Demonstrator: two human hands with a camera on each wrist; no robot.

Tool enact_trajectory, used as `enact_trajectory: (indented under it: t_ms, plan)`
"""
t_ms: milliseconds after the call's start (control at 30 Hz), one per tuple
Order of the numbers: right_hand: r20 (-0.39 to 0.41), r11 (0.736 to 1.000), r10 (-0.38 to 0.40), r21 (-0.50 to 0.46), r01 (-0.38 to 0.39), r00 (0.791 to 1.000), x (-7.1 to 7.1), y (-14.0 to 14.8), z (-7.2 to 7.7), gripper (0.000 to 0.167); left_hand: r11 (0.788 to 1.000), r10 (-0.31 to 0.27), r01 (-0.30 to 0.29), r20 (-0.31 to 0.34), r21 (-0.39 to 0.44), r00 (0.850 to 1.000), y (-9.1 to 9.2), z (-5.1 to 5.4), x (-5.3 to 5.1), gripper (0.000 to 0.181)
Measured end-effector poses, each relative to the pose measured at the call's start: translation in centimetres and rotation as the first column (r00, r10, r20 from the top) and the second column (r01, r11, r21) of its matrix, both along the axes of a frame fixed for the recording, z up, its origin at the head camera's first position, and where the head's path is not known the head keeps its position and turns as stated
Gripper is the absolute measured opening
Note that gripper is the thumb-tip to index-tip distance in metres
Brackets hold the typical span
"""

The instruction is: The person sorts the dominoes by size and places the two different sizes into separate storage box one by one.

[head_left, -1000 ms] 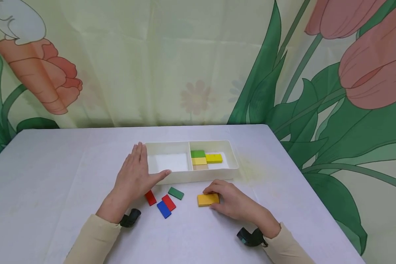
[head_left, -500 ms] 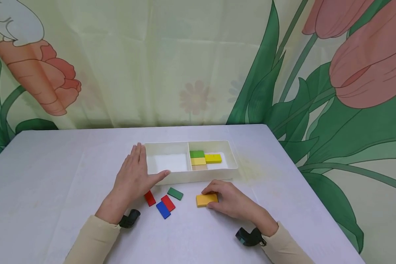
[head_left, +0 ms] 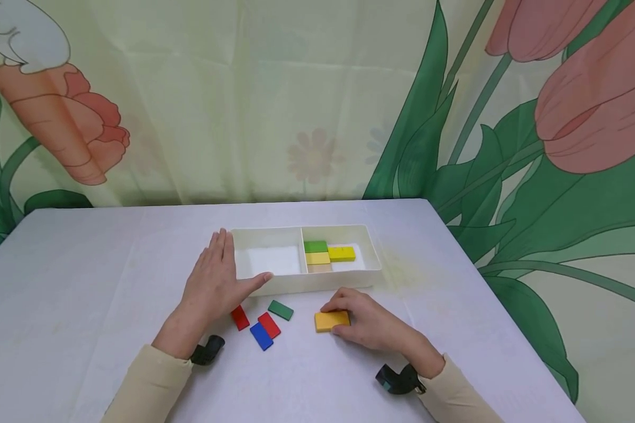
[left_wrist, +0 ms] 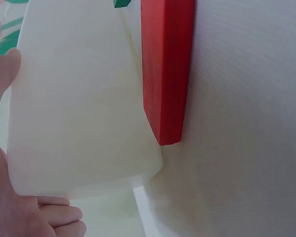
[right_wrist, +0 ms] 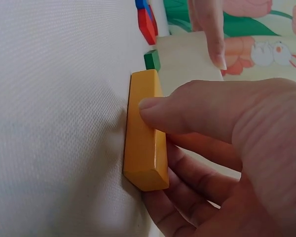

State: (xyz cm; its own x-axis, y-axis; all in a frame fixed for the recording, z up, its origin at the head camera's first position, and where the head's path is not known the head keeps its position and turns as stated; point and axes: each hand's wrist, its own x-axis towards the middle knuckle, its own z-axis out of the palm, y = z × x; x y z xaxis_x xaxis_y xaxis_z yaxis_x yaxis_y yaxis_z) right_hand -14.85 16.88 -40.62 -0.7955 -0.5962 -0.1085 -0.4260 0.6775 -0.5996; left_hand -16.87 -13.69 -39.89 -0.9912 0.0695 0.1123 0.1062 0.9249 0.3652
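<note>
My right hand (head_left: 373, 322) pinches an orange-yellow block (head_left: 331, 321) on the tablecloth, thumb on its near side and fingers behind; the right wrist view shows the thumb flat on the block (right_wrist: 143, 128). My left hand (head_left: 211, 282) lies with straight fingers along the left end of a white two-part box (head_left: 307, 284), thumb over its front rim. In the left wrist view the hand (left_wrist: 15, 197) touches the box wall (left_wrist: 79, 108). The box's right compartment holds a green block (head_left: 316, 247), a pale yellow one (head_left: 317, 258), a beige one (head_left: 320, 268) and a bright yellow one (head_left: 341, 254).
In front of the box lie a dark green block (head_left: 281, 310), a blue block (head_left: 261, 336) touching a red block (head_left: 269, 325), and another red block (head_left: 240, 318) beside the left hand. A printed curtain (head_left: 217, 117) hangs behind the white table (head_left: 84, 282).
The orange-yellow block and both hands keep nearly the same places; the whole head view has shifted slightly. The right hand's grip on the block looks unchanged.
</note>
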Motion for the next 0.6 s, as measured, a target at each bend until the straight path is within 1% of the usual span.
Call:
enact_trajectory:
  t_ms: [200,333,467,600]
  plan:
    - [-0.001,1.000,-0.006,0.021,0.006,1.000,0.1,-0.1,0.2,0.029,1.000,-0.001,0.001,0.002,0.001,1.000,-0.1,-0.1,0.1,0.117]
    - [-0.026,1.000,-0.011,0.029,0.011,1.000,0.1,0.0,0.5,0.030,1.000,-0.006,0.006,0.005,0.006,1.000,-0.1,-0.1,0.2,0.116]
    - [-0.044,1.000,-0.026,0.009,0.026,0.999,0.1,0.2,1.1,0.031,1.000,-0.014,0.014,0.010,0.019,1.000,0.0,0.0,0.2,0.117]
    - [-0.062,1.000,-0.022,-0.016,0.021,0.998,-0.1,0.4,2.1,0.031,1.000,-0.010,0.010,0.013,0.021,1.000,-0.1,0.0,0.2,0.117]
